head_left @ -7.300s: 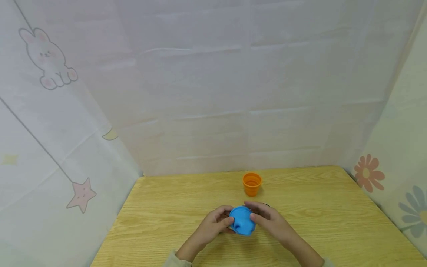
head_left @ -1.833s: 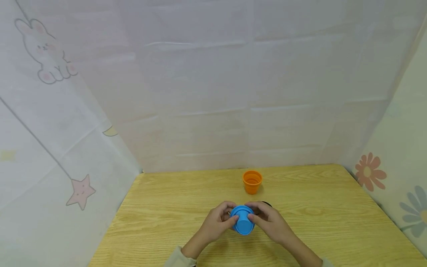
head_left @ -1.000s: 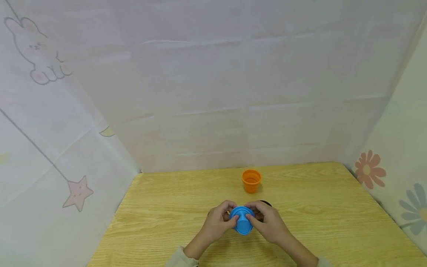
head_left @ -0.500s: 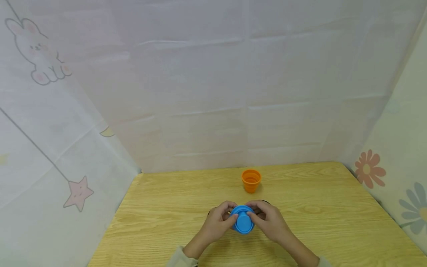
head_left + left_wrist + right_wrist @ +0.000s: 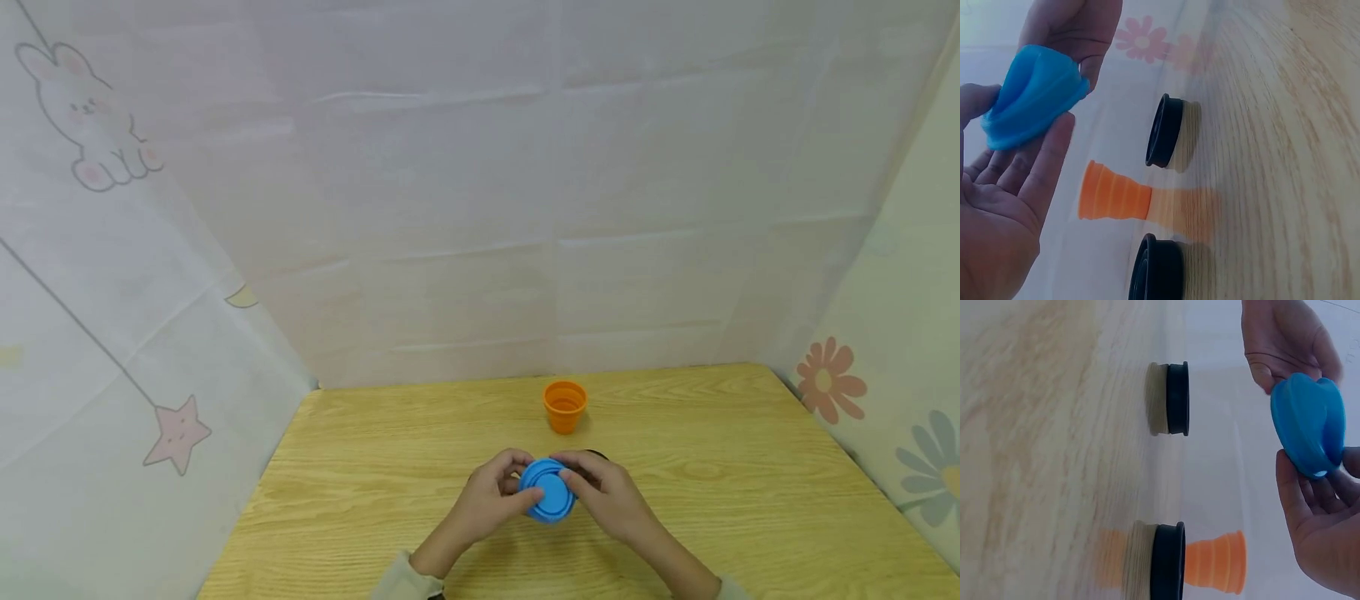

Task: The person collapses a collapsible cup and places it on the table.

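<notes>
Both hands hold a blue collapsible cup (image 5: pixel 551 492) above the near middle of the table, its round base facing the head camera. Most of its wall is folded in, and the wrist views show it bent unevenly. My left hand (image 5: pixel 491 496) grips one side, the thumb on the base and the fingers behind the rim. On the other side my right hand (image 5: pixel 611 500) pinches the rim between thumb and fingers. Past the hands an orange collapsible cup (image 5: pixel 565 407) stands upright and extended.
Two low black ring-shaped things (image 5: pixel 1165 131), (image 5: pixel 1169 565) that look like flattened cups lie on the wooden table (image 5: pixel 390 433); the hands mostly hide them from the head camera. A pale printed cloth (image 5: pixel 450 208) hangs behind and at both sides.
Earlier the blue cup's base bulged out and its wall was dented. Now the base sits flatter inside the rim, and the cup has tilted and turned slightly between the thumbs.
</notes>
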`<act>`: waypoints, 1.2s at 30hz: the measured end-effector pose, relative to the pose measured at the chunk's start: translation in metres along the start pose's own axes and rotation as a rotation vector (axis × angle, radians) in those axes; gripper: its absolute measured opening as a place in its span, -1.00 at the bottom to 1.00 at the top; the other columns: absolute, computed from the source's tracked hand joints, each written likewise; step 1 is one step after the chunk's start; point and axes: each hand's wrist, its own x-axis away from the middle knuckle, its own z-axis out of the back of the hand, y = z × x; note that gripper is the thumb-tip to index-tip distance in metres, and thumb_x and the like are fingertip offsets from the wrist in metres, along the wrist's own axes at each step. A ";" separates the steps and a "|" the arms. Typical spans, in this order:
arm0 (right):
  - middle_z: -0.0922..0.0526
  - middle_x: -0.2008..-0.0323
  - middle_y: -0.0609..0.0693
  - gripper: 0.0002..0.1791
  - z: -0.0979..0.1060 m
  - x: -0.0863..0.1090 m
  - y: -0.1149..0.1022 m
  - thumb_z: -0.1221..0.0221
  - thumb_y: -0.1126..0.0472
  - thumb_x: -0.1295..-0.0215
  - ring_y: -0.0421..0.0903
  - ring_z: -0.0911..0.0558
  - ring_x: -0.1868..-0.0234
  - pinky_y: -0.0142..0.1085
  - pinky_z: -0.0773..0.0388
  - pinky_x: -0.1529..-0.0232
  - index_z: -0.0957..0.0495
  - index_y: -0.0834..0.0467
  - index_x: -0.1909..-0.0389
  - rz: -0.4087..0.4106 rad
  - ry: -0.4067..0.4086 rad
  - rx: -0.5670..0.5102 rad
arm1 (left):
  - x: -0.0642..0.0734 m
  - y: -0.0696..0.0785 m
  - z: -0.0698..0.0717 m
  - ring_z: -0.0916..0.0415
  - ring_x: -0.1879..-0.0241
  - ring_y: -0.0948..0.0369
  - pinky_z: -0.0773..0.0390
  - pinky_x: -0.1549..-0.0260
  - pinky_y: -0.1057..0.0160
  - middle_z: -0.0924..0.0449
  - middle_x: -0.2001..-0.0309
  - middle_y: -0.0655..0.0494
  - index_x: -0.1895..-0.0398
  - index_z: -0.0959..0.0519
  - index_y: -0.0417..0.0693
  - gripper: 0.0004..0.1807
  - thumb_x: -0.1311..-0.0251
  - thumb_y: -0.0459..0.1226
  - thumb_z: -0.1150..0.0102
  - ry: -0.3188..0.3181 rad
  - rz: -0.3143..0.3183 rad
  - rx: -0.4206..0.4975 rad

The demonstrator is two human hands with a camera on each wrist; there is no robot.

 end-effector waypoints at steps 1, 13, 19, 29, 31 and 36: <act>-0.63 -0.08 0.11 -0.60 0.001 0.000 0.000 -0.09 0.04 -0.55 -0.17 -0.67 0.01 -0.36 -0.67 0.07 -0.56 0.15 -0.24 -0.016 -0.019 -0.015 | 0.000 0.000 0.000 -0.71 0.19 0.22 -0.74 0.23 0.13 -0.61 0.04 -0.01 -0.19 -0.45 -0.20 -0.59 -0.39 -0.21 -0.26 0.005 0.010 0.016; -0.55 -0.12 0.12 -0.46 0.002 -0.001 -0.001 -0.23 0.01 -0.44 -0.05 -0.62 -0.01 -0.32 -0.65 0.05 -0.43 0.05 -0.38 -0.070 -0.119 -0.036 | 0.002 -0.004 0.003 -0.67 0.09 0.18 -0.71 0.14 -0.09 -0.62 0.01 -0.03 -0.24 -0.40 -0.26 -0.52 -0.40 -0.19 -0.24 0.040 0.072 0.094; -0.55 -0.17 0.14 -0.40 0.002 0.001 -0.006 -0.26 -0.01 -0.41 0.05 -0.60 -0.10 -0.34 -0.64 0.03 -0.43 0.13 -0.38 -0.138 -0.108 -0.085 | 0.002 -0.004 0.004 -0.63 0.04 0.14 -0.72 0.14 -0.06 -0.59 -0.03 -0.04 -0.35 -0.38 -0.22 -0.44 -0.39 -0.18 -0.26 0.009 0.087 0.091; -0.57 -0.16 0.14 -0.42 0.002 0.001 -0.009 -0.27 -0.01 -0.40 0.06 -0.61 -0.11 -0.32 -0.66 0.04 -0.46 0.11 -0.36 -0.165 -0.092 -0.104 | 0.002 -0.005 0.005 -0.63 0.00 0.08 -0.71 0.14 -0.12 -0.58 -0.08 -0.08 -0.40 -0.34 -0.21 -0.37 -0.36 -0.17 -0.29 -0.034 0.071 0.121; -0.58 -0.15 0.14 -0.42 0.002 0.001 -0.009 -0.27 0.00 -0.40 0.05 -0.62 -0.10 -0.33 -0.66 0.05 -0.46 0.11 -0.36 -0.165 -0.093 -0.105 | 0.002 -0.005 0.005 -0.63 0.00 0.08 -0.70 0.14 -0.14 -0.59 -0.08 -0.09 -0.40 -0.33 -0.23 -0.36 -0.36 -0.17 -0.29 -0.038 0.071 0.125; -0.58 -0.13 0.16 -0.40 0.002 0.001 -0.009 -0.28 0.03 -0.40 0.02 -0.62 -0.07 -0.34 -0.66 0.06 -0.43 0.17 -0.37 -0.158 -0.104 -0.120 | 0.002 -0.004 0.004 -0.64 0.00 0.08 -0.68 0.13 -0.19 -0.59 -0.09 -0.10 -0.41 -0.33 -0.23 -0.36 -0.37 -0.18 -0.29 -0.041 0.075 0.128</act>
